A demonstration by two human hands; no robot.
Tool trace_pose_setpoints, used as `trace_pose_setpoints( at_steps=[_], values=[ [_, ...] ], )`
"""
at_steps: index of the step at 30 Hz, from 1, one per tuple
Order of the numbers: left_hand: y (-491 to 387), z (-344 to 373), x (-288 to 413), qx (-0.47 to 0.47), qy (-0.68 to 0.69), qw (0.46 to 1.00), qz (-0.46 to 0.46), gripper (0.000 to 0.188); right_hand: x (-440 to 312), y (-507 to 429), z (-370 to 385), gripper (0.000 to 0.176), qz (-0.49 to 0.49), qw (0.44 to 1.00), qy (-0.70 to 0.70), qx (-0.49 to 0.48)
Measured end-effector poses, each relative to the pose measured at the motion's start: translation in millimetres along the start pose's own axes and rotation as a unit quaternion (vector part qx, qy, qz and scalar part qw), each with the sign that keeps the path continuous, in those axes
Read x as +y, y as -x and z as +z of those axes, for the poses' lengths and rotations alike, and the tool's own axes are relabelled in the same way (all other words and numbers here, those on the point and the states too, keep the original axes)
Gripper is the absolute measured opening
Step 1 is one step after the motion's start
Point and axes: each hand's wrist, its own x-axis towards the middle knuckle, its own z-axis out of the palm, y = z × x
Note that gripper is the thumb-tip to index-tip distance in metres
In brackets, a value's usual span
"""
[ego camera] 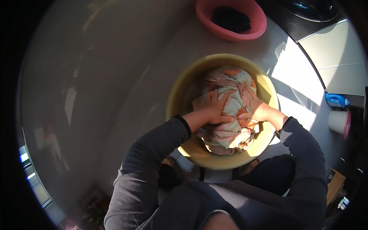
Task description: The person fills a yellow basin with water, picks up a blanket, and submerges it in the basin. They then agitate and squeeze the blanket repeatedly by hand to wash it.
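A large wet-looking bundle of cloth point(233, 105), white and pink with orange patterns, lies crumpled in a round yellow basin point(184, 74). My left hand point(212, 108) grasps the left side of the bundle, its fingers spread over the folds. On the right side, my right hand point(253, 107) grips the cloth, with the thumb pointing inward near an orange patch. The two thumbs come close together over the middle of the bundle. Folds hide some of my fingertips. The basin stands on the floor between my feet.
Beyond the basin sits a pink basin point(202, 17) with dark cloth point(231, 20) in it. To the right are a pale cabinet point(339, 60), a blue plastic bottle point(335, 99) and a white tub point(337, 120). Sunlight falls across the tiled floor point(138, 95).
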Motion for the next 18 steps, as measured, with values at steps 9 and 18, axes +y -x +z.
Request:
trace_pose_setpoints(
  at_steps=[9,18],
  values=[
    [-53,40,-18,-0.049,0.048,0.996,-0.062,0.111,29,-46,38,0.088,-0.029,0.992,0.109,-0.053],
    [-96,27,-41,-0.026,0.034,0.999,-0.006,0.097,67,-85,50,0.078,-0.005,0.957,0.267,-0.112]
  ],
)
